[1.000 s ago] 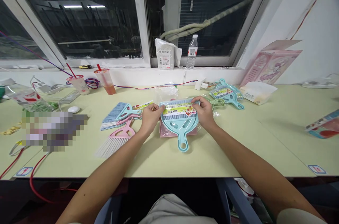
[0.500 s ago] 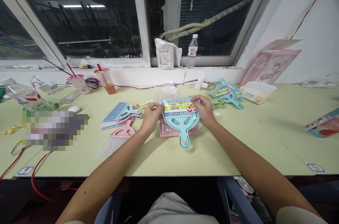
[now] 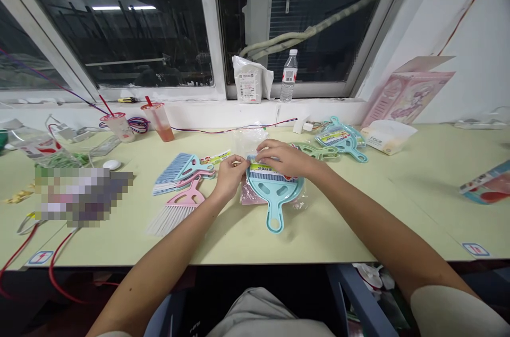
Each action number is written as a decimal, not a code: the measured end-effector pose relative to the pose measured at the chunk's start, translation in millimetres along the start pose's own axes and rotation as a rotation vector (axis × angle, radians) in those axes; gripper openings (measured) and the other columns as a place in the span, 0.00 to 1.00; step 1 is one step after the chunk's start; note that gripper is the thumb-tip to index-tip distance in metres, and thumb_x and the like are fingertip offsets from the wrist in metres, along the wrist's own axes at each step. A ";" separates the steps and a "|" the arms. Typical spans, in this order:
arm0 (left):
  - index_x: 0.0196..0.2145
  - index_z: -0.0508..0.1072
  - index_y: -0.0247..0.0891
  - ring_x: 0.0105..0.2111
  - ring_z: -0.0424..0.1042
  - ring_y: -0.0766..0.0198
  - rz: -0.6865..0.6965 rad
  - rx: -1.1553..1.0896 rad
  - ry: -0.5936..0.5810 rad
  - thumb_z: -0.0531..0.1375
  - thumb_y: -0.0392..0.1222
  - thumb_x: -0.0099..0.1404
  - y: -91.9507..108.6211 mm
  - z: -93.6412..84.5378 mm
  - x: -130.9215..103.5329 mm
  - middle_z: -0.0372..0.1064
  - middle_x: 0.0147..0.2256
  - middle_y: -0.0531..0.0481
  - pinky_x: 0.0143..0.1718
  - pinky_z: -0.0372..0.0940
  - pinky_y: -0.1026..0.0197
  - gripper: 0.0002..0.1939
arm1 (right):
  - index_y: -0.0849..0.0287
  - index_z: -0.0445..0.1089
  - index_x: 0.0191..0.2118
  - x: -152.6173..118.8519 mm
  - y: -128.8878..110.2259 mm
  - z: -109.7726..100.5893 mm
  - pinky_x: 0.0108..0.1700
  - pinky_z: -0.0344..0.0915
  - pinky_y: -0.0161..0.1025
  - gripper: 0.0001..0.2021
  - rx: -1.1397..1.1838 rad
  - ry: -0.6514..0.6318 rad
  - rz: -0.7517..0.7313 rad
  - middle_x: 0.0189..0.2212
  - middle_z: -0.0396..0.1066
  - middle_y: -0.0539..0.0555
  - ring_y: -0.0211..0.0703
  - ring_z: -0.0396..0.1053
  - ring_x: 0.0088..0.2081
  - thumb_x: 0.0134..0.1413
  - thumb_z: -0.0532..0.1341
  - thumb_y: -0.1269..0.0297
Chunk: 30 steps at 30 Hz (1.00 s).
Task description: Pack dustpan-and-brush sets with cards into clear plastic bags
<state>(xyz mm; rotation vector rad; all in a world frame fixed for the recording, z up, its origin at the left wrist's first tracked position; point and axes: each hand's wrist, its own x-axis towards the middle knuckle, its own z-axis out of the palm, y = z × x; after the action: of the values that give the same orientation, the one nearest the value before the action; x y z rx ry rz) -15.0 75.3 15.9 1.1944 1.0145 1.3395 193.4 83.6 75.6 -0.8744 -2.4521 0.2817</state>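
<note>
A light-blue dustpan [image 3: 274,191] with a blue-bristled brush and a yellow-green label lies in front of me, its handle toward me. My left hand [image 3: 232,175] pinches its upper left corner. Across the top of the label lies my right hand [image 3: 281,157], its fingers bent toward that same corner and covering part of the label. Clear plastic wrap and a pink dustpan [image 3: 249,197] show beneath. To the left are a blue brush [image 3: 179,169] and a pink brush [image 3: 185,201]. A green dustpan [image 3: 316,151] sits behind my right hand.
Wrapped blue dustpan [image 3: 345,137] and tissue pack [image 3: 388,136] stand back right, near a pink box [image 3: 412,95]. Two drink cups [image 3: 159,121] are back left. A water bottle [image 3: 289,76] stands on the sill. Red cables [image 3: 53,268] hang over the left front edge.
My right hand has moved left from the dustpan's right corner over the label, toward my left hand. The blue dustpan has shifted slightly toward me, and more of the green one shows.
</note>
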 end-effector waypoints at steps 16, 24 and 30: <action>0.24 0.72 0.36 0.16 0.54 0.73 0.058 0.029 0.026 0.68 0.45 0.54 -6.0 -0.4 2.1 0.56 0.16 0.59 0.18 0.47 0.66 0.11 | 0.52 0.80 0.40 18.4 8.9 2.9 0.61 0.61 0.54 0.13 -0.040 -0.148 0.009 0.55 0.70 0.57 0.54 0.65 0.59 0.68 0.57 0.63; 0.24 0.71 0.37 0.17 0.55 0.73 0.084 0.040 0.082 0.69 0.46 0.53 -2.5 -1.2 3.2 0.57 0.16 0.59 0.19 0.49 0.67 0.12 | 0.51 0.80 0.35 2.1 15.3 -8.5 0.61 0.62 0.56 0.13 0.036 -0.113 0.037 0.54 0.71 0.56 0.53 0.67 0.57 0.66 0.57 0.65; 0.26 0.72 0.37 0.18 0.60 0.71 0.079 0.007 0.093 0.69 0.47 0.53 -1.9 -3.4 4.8 0.62 0.19 0.57 0.20 0.53 0.67 0.13 | 0.51 0.79 0.34 -13.1 26.4 -19.4 0.61 0.62 0.56 0.13 0.035 -0.097 0.083 0.58 0.69 0.54 0.54 0.66 0.58 0.65 0.58 0.65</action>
<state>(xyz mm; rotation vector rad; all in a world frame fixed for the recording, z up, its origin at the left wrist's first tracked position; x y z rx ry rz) -18.0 80.4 14.1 1.1975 1.0475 1.4662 226.4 96.0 77.4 -0.9703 -2.4952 0.4045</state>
